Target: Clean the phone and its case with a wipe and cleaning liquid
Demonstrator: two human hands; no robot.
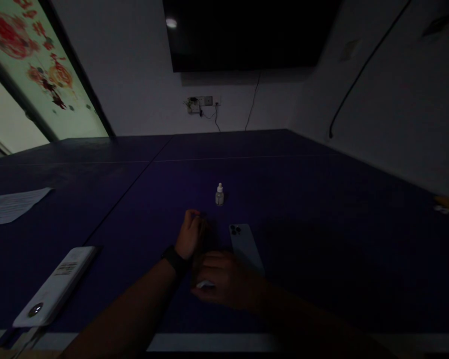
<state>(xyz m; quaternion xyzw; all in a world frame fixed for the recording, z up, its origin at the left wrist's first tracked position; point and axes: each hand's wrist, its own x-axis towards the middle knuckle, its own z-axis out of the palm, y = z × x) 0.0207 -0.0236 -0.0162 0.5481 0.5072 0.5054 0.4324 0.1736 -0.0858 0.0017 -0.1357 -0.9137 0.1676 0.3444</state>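
Note:
My left hand [189, 235], with a dark watch [174, 259] on its wrist, is low over the purple table with its fingers curled; what they hold, if anything, is lost in shadow. Just nearer to me, my right hand [226, 279] is closed, and a small white piece [205, 284], perhaps folded tissue, shows between thumb and fingers. A pale blue phone [247, 245] lies back up behind my right hand, its lower part partly covered. Beyond both hands stands a small clear dropper bottle [219, 198] with a white top, touched by neither.
At the left lies a white power bank [56, 286] with a cable at its near end. Printed sheets [15, 207] rest farther left on the purple table [134, 299]. A dark screen [250, 35] hangs above wall sockets [202, 102]. The room is dim.

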